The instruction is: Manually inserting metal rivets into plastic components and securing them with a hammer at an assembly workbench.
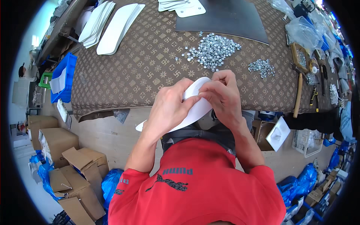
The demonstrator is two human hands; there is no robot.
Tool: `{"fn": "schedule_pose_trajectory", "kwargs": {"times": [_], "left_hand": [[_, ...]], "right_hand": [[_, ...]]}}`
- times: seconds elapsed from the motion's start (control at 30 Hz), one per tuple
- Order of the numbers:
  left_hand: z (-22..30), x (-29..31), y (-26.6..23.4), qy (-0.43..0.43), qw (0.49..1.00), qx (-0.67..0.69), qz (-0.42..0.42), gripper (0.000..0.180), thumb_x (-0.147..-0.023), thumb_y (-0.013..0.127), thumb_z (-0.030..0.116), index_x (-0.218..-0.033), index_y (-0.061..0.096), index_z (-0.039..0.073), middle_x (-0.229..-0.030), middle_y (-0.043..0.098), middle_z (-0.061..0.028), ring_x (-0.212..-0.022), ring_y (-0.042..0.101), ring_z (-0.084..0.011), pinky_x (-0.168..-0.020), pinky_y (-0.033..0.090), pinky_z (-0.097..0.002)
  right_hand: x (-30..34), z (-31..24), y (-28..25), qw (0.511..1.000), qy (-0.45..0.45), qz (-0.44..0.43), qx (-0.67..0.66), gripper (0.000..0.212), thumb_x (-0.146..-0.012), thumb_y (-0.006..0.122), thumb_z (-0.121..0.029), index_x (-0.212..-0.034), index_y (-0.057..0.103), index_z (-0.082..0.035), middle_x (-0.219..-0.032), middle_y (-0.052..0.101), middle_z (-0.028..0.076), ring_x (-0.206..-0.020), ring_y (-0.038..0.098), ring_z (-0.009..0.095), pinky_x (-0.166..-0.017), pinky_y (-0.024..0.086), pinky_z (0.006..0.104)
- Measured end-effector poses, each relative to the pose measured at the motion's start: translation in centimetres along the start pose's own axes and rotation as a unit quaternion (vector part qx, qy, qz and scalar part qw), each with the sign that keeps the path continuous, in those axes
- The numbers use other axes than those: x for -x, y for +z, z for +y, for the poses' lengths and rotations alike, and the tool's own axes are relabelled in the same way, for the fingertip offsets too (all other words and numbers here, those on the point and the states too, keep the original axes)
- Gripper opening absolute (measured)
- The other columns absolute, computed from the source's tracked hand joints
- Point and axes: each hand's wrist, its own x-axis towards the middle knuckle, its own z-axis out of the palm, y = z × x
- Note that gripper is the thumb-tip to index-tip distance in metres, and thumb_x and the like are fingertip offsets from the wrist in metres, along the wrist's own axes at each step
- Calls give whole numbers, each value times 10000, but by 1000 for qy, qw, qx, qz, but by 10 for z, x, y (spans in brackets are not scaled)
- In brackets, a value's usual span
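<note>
A flexible white sheet with a rounded end is held bent just off the table's near edge, over my lap. My left hand is closed around its left side, thumb on top. The thumb and fingers of my right hand are pinched together at the sheet's upper part, close to my left thumb. Any small piece between those fingertips is too hidden to make out. Just beyond my hands lies a heap of shiny round metal studs. Farther right is a smaller pile of small silvery metal pieces.
Stacked white sheets lie at the far left of the patterned tablecloth. A dark mat is at the back. On the right rest a wooden-handled hammer and a tray. Cardboard boxes stand on the floor, left.
</note>
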Motion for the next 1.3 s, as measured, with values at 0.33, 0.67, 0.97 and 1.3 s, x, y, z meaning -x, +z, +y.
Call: {"fn": "schedule_pose_trajectory", "kwargs": {"times": [0.33,0.67,0.97,1.3], "left_hand": [[-6,0,8,88,994,-51,-28,302,-896,747,203,-1135,679,31,-873,717,-220,-776,711,-391,-681,541,-439],[-54,18,3,82,989,112,-46,183,-911,735,99,-1071,732,10,-860,722,-102,-756,688,-181,-686,524,-310],[-67,17,15,170,963,210,0,74,-877,743,12,-934,695,13,-938,698,-119,-862,678,-215,-744,534,-339],[-64,8,19,284,953,105,19,146,-837,664,-93,-910,667,33,-941,652,-109,-845,681,-234,-741,549,-332]], "right_hand": [[9,-7,6,973,180,16,-145,117,-892,744,-20,-980,681,-64,-1029,611,50,-887,605,121,-781,475,243],[9,53,-28,964,254,64,34,98,-913,726,-96,-1000,723,-51,-958,658,25,-851,628,132,-785,495,276],[0,71,-4,954,46,33,293,143,-867,739,-110,-1009,745,-92,-898,635,73,-799,647,276,-726,515,347],[1,9,-25,868,395,-151,-261,100,-944,713,-112,-1005,723,-34,-902,686,-25,-821,638,71,-737,490,241]]}}
